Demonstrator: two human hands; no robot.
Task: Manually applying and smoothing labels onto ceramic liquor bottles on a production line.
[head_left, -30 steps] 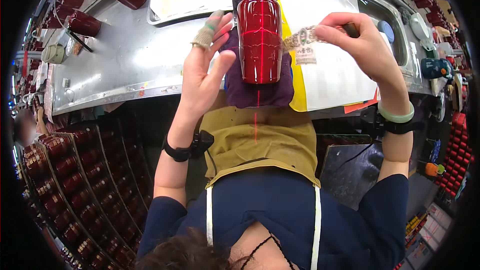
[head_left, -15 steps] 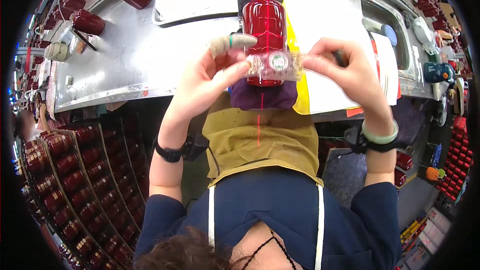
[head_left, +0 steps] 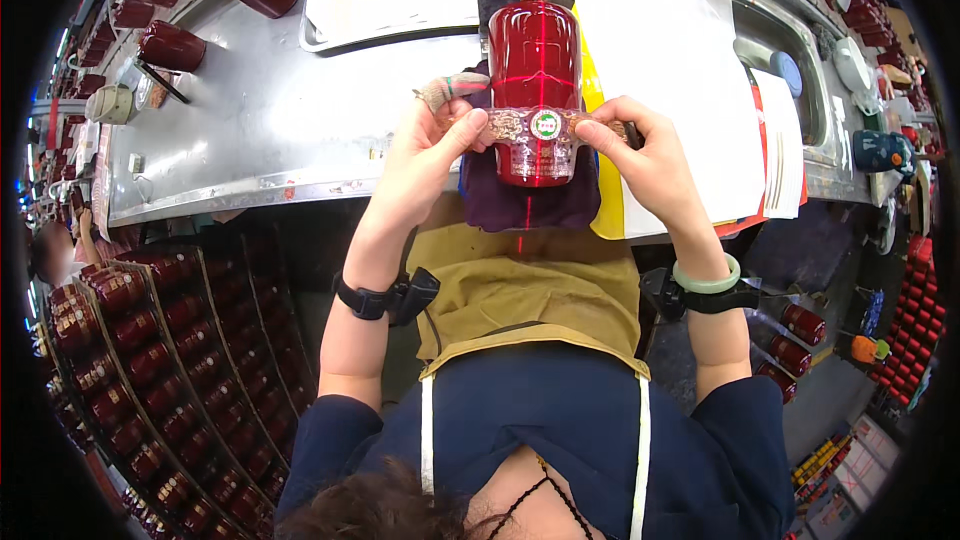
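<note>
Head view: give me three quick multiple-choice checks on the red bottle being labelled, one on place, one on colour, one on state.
1. Where does the red bottle lie?
A. On a purple cloth at the metal table's near edge
B. In the crates on the floor
C. In the sink

2. What colour is the round sticker on the label band?
A. Blue
B. Green and white
C. Black

3. How is the band held?
A. Left hand only
B. Lying loose, untouched
C. Both hands, left and right hand, press its ends to the bottle

Answers: 1 A, the cloth shows under the bottle; 2 B, green ring, white centre; 3 C, fingers of each hand sit on one end.
</note>
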